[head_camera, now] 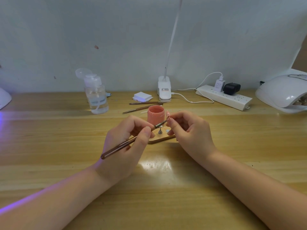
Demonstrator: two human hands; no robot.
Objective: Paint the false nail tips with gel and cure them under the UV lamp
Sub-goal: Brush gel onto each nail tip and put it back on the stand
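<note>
Wooden desk point(216, 163): brush point(132, 140) seemingly touching nail tip point(168, 113).

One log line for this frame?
left hand: grips brush | right hand: pinches nail tip | gel jar: open | step: painting

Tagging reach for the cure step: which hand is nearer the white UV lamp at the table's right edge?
Right. The right hand, pinching a nail tip, is at centre table on the white UV lamp side; the left hand, holding the brush, sits farther left.

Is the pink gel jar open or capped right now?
Open. The pink gel jar stands upright behind the hands with no lid on; its round mouth shows pink inside.
</note>
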